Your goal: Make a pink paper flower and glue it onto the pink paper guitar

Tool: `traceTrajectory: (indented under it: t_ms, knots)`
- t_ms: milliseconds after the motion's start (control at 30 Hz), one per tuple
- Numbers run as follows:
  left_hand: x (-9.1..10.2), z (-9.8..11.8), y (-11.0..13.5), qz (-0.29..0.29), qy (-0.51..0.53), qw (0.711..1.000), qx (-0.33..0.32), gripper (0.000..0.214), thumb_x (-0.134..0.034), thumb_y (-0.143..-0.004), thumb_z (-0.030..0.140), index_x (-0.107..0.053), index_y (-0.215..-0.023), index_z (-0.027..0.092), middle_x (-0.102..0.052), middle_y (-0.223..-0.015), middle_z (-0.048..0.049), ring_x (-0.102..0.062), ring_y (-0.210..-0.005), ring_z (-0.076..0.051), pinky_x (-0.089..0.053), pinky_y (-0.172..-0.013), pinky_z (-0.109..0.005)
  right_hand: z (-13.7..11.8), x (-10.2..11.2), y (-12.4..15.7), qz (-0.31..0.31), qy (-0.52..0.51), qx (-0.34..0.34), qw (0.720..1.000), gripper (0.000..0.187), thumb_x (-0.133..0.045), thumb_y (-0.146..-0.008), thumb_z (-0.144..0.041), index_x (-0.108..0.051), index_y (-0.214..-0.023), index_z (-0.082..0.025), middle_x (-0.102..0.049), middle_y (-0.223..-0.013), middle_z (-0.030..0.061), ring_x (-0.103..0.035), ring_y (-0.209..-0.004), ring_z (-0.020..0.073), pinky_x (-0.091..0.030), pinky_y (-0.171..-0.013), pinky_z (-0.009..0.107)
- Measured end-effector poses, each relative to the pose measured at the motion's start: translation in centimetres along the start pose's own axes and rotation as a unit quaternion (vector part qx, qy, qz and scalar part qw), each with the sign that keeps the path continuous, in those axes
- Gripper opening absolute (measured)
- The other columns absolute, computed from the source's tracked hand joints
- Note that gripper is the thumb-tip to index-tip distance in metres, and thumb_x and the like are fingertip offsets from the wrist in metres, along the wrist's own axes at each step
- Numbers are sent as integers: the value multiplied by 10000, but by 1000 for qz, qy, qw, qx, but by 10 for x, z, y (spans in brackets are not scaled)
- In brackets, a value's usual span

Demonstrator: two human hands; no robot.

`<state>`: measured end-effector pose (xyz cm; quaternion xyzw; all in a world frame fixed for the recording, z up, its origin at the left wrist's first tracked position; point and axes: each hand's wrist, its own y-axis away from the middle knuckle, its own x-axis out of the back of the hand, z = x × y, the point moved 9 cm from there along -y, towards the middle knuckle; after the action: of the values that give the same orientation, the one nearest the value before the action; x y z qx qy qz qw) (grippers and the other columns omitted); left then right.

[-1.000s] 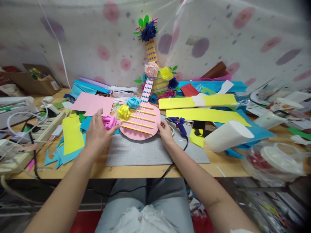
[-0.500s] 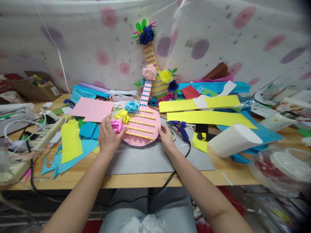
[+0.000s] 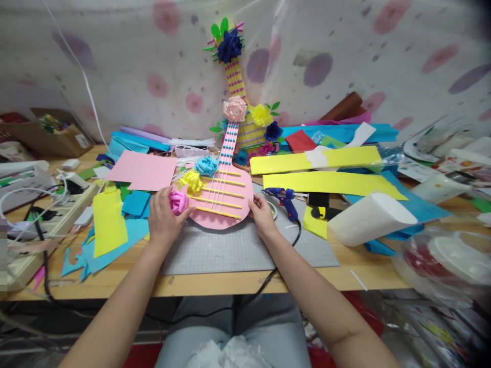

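A pink paper guitar [image 3: 230,197] leans upright over the grey cutting mat, with yellow strips and white strings across its body. My left hand [image 3: 163,217] curls around a magenta paper flower [image 3: 178,203] at the guitar's lower left edge. My right hand [image 3: 263,214] pinches the guitar body's right edge between thumb and fingers. Along the guitar's left side sit a yellow paper flower [image 3: 192,181] and a light blue paper flower [image 3: 207,166]. A pale pink patterned flower [image 3: 234,109] tops its neck. Whether the magenta flower is fixed to the guitar I cannot tell.
Behind stands a yellow paper guitar [image 3: 235,84] with flowers. A blue glue gun [image 3: 286,199] lies right of my right hand, its black cord crossing the cutting mat [image 3: 218,255]. Yellow paper strips [image 3: 330,185], a white paper roll [image 3: 372,220] and a power strip [image 3: 76,217] lie around.
My left hand and the magenta flower have shifted slightly left, a little farther from the guitar's strips. My right hand keeps its hold on the guitar's edge. The view has tilted slightly.
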<state>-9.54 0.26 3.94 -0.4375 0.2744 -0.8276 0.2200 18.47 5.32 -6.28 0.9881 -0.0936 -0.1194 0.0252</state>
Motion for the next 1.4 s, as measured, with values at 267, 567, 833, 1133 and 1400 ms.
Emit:
traceTrajectory:
  t_ms: [267, 567, 833, 1133, 1400]
  knots:
    - [-13, 0, 1, -4, -17, 999, 29, 706, -592, -713, 531, -408, -1258, 122, -464, -1250, -221, -390, -1198, -347, -265, -1007, -471, -2, 1, 0, 4, -9, 1, 1000, 481, -651, -592, -436, -543, -988, -184, -615, -1064, 90, -595, -926, 203, -524, -706, 314]
    - [-28, 2, 0, -31, -77, 997, -7, 712, -478, -767, 589, -433, -1258, 76, -484, -1228, -226, -412, -1169, -330, -301, -990, -459, 1, 0, 0, -1, -22, -3, 1000, 457, -666, -602, -437, -566, -977, -195, -634, -1029, 62, -613, -834, 179, -520, -643, 281]
    - [-28, 5, 1, -27, -68, 997, -6, 680, -476, -789, 549, -430, -1283, 84, -462, -1226, -224, -410, -1161, -328, -311, -980, -468, 2, 1, -1, 6, -30, -10, 999, 476, -681, -583, -418, -562, -983, -190, -629, -1040, 68, -608, -860, 183, -522, -642, 279]
    - [-22, 6, 1, 1, -47, 999, -20, 583, -526, -791, 477, -459, -1241, 112, -497, -1199, -202, -429, -1149, -305, -322, -971, -452, 0, 1, 2, 7, -32, -16, 999, 449, -679, -580, -397, -559, -962, -194, -627, -1016, 50, -605, -771, 147, -516, -616, 261]
    - [-24, -5, 1, 2, 2, 1000, -4, 557, -593, -743, 481, -455, -1166, 147, -529, -1141, -163, -471, -1087, -283, -364, -941, -434, -3, -1, 3, -1, -26, -12, 1000, 439, -670, -596, -411, -566, -960, -189, -622, -1038, 59, -611, -806, 164, -528, -649, 287]
